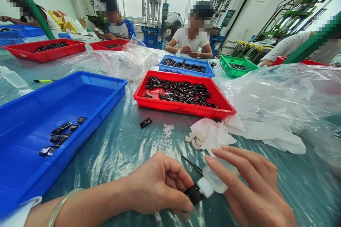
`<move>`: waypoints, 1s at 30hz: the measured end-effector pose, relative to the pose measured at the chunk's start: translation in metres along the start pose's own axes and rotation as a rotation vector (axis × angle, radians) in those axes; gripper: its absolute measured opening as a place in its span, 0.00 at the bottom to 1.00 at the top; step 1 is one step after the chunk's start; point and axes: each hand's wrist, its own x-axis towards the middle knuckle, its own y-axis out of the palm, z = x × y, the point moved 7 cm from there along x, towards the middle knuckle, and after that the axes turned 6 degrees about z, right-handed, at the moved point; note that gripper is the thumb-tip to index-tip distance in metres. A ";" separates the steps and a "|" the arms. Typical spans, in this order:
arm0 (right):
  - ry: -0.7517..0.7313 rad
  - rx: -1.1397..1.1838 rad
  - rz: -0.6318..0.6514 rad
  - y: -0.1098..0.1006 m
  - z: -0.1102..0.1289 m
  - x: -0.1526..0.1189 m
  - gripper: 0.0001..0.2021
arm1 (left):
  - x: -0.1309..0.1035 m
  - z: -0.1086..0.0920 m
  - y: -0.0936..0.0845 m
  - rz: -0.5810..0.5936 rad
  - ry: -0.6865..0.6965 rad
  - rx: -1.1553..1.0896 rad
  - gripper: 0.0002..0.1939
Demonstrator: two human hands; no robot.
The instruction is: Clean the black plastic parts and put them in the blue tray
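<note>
My left hand (162,188), with a bangle on the wrist, pinches a black plastic part (194,195) near the bottom centre. The white cap of a translucent squeeze bottle (215,180) touches or overlaps the right end of that part. My right hand (253,188) is at the bottle, its fingers stretched along and over it; the thumb is hidden. Behind the bottle lies a thin dark tool (192,165). A single black part (145,123) lies on the table beyond my left hand, beside small white bits (167,132). Off-white pieces (195,140) lie beside crumpled tissue (213,133).
A red tray (183,110) full of black parts stands ahead, a blue tray (186,72) behind it. At the left, a large blue tray (87,88) holds several parts. Plastic sheeting (293,92) is bunched at the right. People sit across the table.
</note>
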 end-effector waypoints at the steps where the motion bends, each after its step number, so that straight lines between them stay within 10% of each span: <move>1: 0.000 0.004 -0.004 0.000 0.000 0.000 0.18 | 0.000 0.000 0.000 0.003 0.000 0.000 0.13; 30: -0.101 0.061 0.041 0.000 0.003 -0.005 0.15 | 0.002 0.010 0.002 0.067 -0.062 -0.017 0.12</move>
